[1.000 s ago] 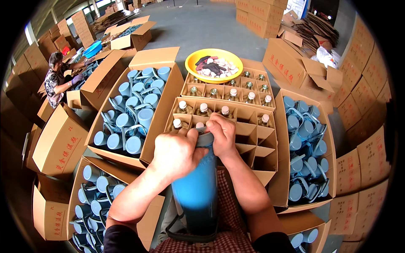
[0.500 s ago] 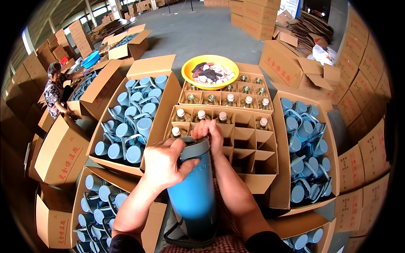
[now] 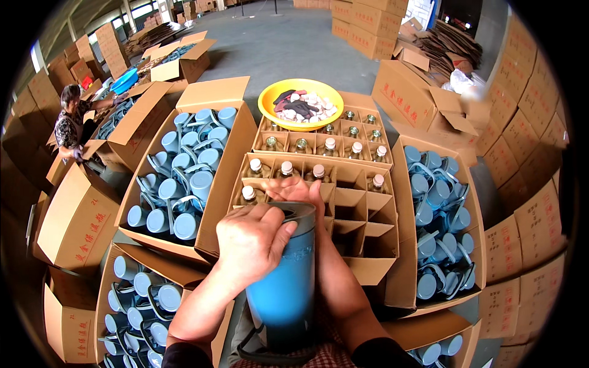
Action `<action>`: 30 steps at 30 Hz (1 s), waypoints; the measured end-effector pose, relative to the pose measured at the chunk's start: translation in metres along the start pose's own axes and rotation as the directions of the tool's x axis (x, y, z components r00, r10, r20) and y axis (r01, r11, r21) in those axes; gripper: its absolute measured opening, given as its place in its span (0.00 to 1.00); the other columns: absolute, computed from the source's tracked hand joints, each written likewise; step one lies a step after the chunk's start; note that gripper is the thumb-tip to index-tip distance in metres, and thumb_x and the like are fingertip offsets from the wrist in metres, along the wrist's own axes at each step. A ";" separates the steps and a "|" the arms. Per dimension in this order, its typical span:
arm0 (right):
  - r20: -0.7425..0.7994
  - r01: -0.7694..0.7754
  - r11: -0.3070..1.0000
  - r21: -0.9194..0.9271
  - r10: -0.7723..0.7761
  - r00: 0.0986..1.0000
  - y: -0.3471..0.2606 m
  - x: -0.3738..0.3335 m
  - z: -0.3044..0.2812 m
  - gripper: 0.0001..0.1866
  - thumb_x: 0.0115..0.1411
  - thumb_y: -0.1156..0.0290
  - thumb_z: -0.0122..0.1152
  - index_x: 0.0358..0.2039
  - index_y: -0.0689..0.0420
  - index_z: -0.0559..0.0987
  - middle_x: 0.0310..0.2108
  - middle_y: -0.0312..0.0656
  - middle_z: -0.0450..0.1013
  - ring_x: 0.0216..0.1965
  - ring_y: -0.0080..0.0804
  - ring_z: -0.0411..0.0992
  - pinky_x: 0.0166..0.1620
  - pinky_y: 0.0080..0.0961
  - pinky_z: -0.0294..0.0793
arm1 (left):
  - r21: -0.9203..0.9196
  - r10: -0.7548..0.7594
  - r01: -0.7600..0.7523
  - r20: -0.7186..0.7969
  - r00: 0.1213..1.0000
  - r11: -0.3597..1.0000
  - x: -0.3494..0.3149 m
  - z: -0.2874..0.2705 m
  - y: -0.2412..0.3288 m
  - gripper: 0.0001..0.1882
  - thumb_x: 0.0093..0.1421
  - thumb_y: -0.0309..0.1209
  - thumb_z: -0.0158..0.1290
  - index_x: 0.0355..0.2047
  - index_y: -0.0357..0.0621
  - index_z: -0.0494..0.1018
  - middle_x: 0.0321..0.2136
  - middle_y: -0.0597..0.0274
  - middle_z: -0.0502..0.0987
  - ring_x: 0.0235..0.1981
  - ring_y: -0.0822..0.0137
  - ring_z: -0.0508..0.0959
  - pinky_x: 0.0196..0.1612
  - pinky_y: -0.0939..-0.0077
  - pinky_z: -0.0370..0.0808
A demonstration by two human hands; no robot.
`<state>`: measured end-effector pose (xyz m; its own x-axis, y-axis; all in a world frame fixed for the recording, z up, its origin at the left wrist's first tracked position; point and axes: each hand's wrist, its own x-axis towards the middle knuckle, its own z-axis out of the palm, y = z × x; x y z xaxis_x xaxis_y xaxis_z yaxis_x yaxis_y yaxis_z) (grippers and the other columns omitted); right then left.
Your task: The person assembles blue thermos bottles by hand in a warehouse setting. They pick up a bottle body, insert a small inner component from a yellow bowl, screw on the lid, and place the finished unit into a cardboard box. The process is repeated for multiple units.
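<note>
A blue thermos flask casing (image 3: 281, 288) with a grey collar (image 3: 300, 214) stands nearly upright in my lap, a dark handle loop (image 3: 257, 352) low on it. My left hand (image 3: 253, 236) is closed over the near left of the collar, thumb pressed along its side. At the collar's far right side is my right hand (image 3: 304, 191), fingers stretched out and palm turned toward the casing; its wrist runs along the casing's right side. Just beyond both hands is a divided carton (image 3: 371, 264) of glass liners with pale caps (image 3: 286, 167); several of its nearer compartments hold no capped liner.
A yellow basin (image 3: 334, 119) of pale caps and dark cloth sits on another carton of liners (image 3: 300, 145). Open cartons of blue casings flank me at left (image 3: 245, 132) and right (image 3: 402, 245). A person (image 3: 73, 122) works at far left. Stacked cartons (image 3: 540, 227) stand at right.
My right hand's curled fingers have opened out beside the collar. My left hand and the casing's top have shifted slightly right, and the view has moved a little.
</note>
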<state>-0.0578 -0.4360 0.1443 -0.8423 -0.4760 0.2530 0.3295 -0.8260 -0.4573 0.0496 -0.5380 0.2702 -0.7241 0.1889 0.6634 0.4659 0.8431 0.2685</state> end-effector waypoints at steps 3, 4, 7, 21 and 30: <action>0.123 -0.076 0.940 -0.332 0.123 0.985 -0.025 -0.024 0.020 0.43 0.59 0.33 0.33 0.42 0.66 0.75 0.47 0.54 0.72 0.50 0.38 0.69 0.58 0.35 0.60 | -0.476 -0.064 0.081 0.052 0.997 0.876 -0.020 -0.003 -0.034 0.16 0.56 0.40 0.51 0.24 0.36 0.73 0.25 0.49 0.76 0.28 0.53 0.78 0.33 0.66 0.75; 0.328 0.196 0.813 -0.548 -0.007 0.945 -0.041 -0.026 0.024 0.43 0.59 0.34 0.33 0.38 0.67 0.78 0.42 0.52 0.75 0.49 0.39 0.70 0.59 0.36 0.58 | -0.679 -0.087 0.085 0.030 0.996 0.729 -0.033 0.001 -0.054 0.20 0.58 0.42 0.48 0.26 0.34 0.74 0.27 0.45 0.77 0.30 0.52 0.79 0.36 0.65 0.75; 0.368 0.339 0.393 -0.855 -0.002 0.930 -0.066 -0.040 0.068 0.41 0.60 0.37 0.36 0.34 0.69 0.80 0.35 0.51 0.77 0.45 0.39 0.73 0.58 0.38 0.58 | -0.859 -0.146 0.132 0.068 0.987 0.494 -0.046 0.011 -0.075 0.24 0.61 0.44 0.43 0.30 0.31 0.76 0.35 0.44 0.78 0.39 0.51 0.78 0.43 0.63 0.74; 0.396 0.346 0.538 -0.768 -0.025 0.918 -0.073 -0.041 0.060 0.40 0.62 0.41 0.34 0.28 0.69 0.80 0.34 0.55 0.76 0.42 0.47 0.73 0.52 0.38 0.66 | -0.905 0.058 0.033 0.063 0.996 0.425 -0.019 0.000 -0.053 0.20 0.55 0.40 0.48 0.25 0.31 0.77 0.35 0.45 0.78 0.39 0.53 0.77 0.46 0.62 0.70; 0.617 0.412 0.482 -0.773 0.425 0.662 -0.135 -0.057 0.149 0.17 0.55 0.59 0.56 0.29 0.63 0.81 0.37 0.48 0.78 0.38 0.43 0.73 0.45 0.33 0.69 | -0.808 -0.140 0.369 0.476 0.868 -0.459 -0.076 0.087 -0.014 0.21 0.60 0.42 0.49 0.41 0.33 0.74 0.41 0.51 0.76 0.43 0.64 0.75 0.49 0.69 0.70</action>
<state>0.0092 -0.3424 0.3184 -0.1544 -0.8525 0.4995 -0.5178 -0.3607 -0.7757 0.0542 -0.5202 0.1556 -0.9358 0.2858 0.2063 -0.0697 -0.7239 0.6864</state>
